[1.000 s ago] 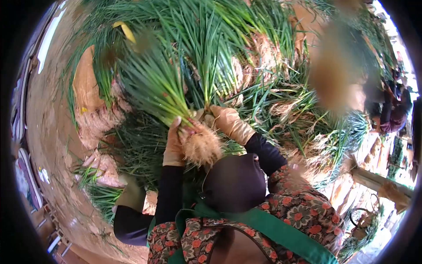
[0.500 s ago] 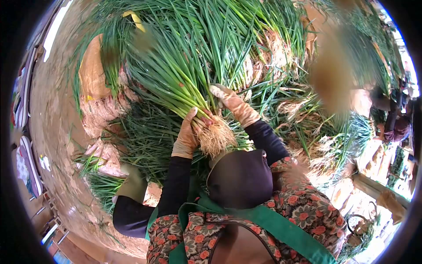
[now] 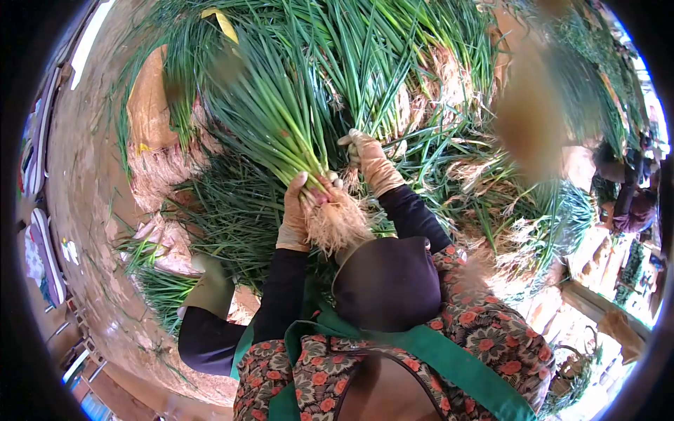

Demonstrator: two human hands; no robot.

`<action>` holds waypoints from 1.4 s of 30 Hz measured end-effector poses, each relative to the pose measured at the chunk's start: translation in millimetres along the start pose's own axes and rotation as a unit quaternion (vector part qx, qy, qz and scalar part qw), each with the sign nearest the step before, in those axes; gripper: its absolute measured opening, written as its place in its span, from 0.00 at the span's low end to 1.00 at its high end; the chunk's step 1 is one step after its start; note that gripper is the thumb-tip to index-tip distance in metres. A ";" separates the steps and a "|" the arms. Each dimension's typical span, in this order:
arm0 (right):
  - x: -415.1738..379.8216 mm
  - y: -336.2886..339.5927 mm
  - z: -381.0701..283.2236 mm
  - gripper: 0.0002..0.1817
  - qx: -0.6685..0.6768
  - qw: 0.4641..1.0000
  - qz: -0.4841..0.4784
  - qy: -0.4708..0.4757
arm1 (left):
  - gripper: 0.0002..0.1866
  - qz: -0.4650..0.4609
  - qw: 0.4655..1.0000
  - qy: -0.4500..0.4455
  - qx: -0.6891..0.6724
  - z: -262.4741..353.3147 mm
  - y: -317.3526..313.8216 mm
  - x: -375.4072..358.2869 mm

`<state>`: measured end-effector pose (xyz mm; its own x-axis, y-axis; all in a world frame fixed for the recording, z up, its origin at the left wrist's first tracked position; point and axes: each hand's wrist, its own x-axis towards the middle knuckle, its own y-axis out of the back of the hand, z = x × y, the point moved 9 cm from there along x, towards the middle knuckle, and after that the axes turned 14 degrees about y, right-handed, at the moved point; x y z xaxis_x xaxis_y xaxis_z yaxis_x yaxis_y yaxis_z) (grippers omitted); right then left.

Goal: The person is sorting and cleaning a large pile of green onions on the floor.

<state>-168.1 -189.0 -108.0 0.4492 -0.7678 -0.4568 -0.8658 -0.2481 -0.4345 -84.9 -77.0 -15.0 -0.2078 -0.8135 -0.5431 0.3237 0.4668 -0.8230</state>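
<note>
A thick bunch of green onions (image 3: pixel 291 140), with long green leaves and pale stringy roots, is gripped near its base by my gloved left hand (image 3: pixel 295 214). The roots point down toward my body and the leaves fan out up and to the left. Just right of the bunch, my gloved right hand (image 3: pixel 366 156) is closed around a few green onion stalks. A small tuft of roots (image 3: pixel 353 180) hangs below its fingers. Those fingers are partly hidden. Both gloves look pale and stained brown.
More green onions (image 3: pixel 365 56) are heaped ahead, with a root-covered pile (image 3: pixel 516 242) at right. A tan sack (image 3: pixel 151 105) lies at left beside bundled onions (image 3: pixel 165 175). Bare floor (image 3: pixel 84 182) runs along the left. Another person (image 3: pixel 635 203) is at the far right edge. Blurry spots cover parts of the view.
My right hand has moved slightly away from the large bunch and now holds a few stalks with roots dangling. My left hand keeps its grip, a little farther left.
</note>
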 end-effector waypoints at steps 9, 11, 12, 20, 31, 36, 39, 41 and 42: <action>-20.9 -72.0 36.6 0.10 0.134 0.969 -0.165 -0.127 | 0.24 -0.078 0.988 -0.017 -0.130 4.3 2.9 -24.4; -52.3 -83.1 25.6 0.13 0.135 0.968 -0.145 -0.153 | 0.25 -0.096 0.987 -0.003 -0.131 5.1 -6.9 -32.2; -58.9 -100.5 19.1 0.14 0.267 0.931 -0.195 -0.155 | 0.26 -0.083 0.992 -0.002 -0.098 6.3 -4.9 -33.2; -36.5 -65.2 42.3 0.16 -0.023 0.990 -0.116 -0.075 | 0.28 -0.204 0.971 0.047 -0.113 -0.8 13.9 -25.9; -31.3 22.9 -29.6 0.19 -0.735 0.623 -0.157 0.219 | 0.39 -0.169 0.981 0.039 -0.081 -4.0 -9.3 -22.8; -7.4 34.7 -45.9 0.24 -0.499 0.841 0.045 0.206 | 0.28 0.016 0.999 0.024 -0.026 -1.1 -15.0 -25.6; -10.4 23.1 -21.4 0.17 -0.242 0.964 -0.085 0.073 | 0.25 -0.040 0.998 0.053 -0.013 6.1 37.5 -12.6; -45.9 -15.3 -42.1 0.15 -0.226 0.960 -0.158 0.040 | 0.30 0.021 0.999 0.023 0.039 1.2 35.1 -8.8; -54.8 -24.8 -45.8 0.13 -0.212 0.959 -0.180 0.054 | 0.33 0.049 0.997 0.009 0.064 0.4 33.4 -6.5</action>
<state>-181.3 -167.8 -36.6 0.7299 -0.6390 -0.2428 -0.6814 -0.7084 -0.1840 -72.3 -56.2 -38.9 -0.1856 -0.7593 -0.6237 0.4590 0.4942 -0.7383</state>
